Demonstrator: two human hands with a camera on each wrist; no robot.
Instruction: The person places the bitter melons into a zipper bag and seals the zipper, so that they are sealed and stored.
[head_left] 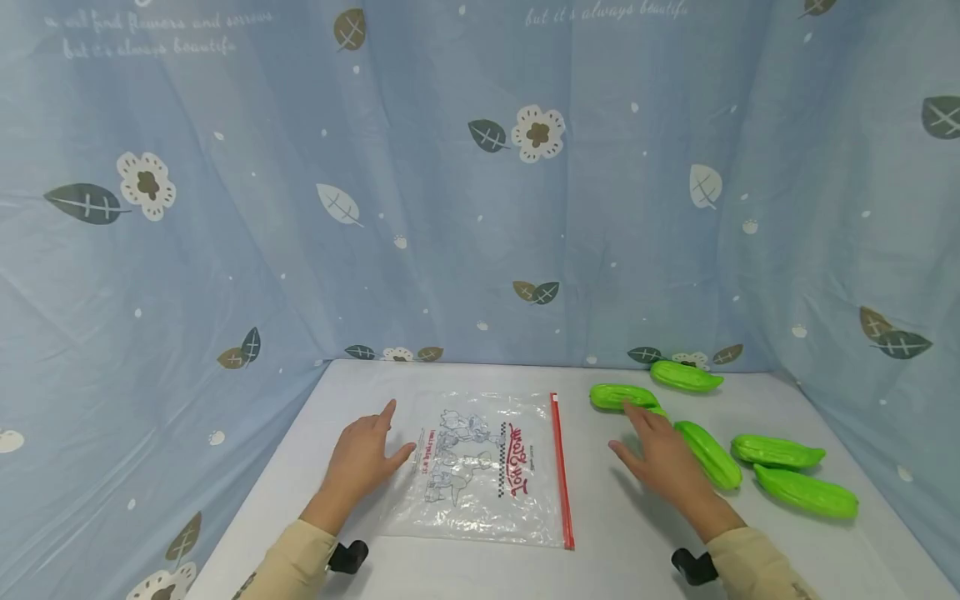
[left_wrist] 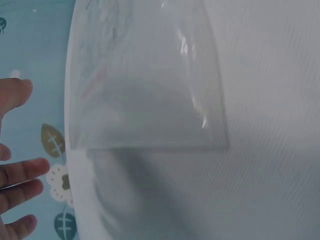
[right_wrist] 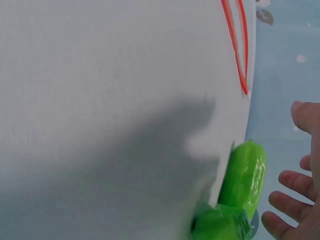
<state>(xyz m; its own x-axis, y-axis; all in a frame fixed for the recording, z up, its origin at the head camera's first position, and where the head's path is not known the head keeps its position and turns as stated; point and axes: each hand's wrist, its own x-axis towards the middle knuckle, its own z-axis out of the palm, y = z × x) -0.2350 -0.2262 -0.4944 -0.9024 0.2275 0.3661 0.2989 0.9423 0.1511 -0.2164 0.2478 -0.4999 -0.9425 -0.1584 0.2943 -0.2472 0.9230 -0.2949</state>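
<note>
A clear plastic zip bag (head_left: 480, 467) with a red slider edge (head_left: 562, 475) and printed figures and lettering lies flat on the table. My left hand (head_left: 360, 457) is raised beside the bag's left edge, fingers extended, holding nothing. My right hand (head_left: 669, 460) hovers to the right of the bag, fingers spread and holding nothing. Close by it are shiny green cucumber-like vegetables, one behind its fingertips (head_left: 618, 396) and one beside it (head_left: 708, 454). In the right wrist view a green vegetable (right_wrist: 245, 175) stands out below the red bag edge (right_wrist: 240, 55).
More green vegetables lie on the right side: one at the back edge (head_left: 686, 377) and two farther right, the upper one (head_left: 777, 452) above the lower one (head_left: 806, 493). A white table (head_left: 630, 558) carries everything. A blue patterned curtain (head_left: 450, 208) encloses the back and sides.
</note>
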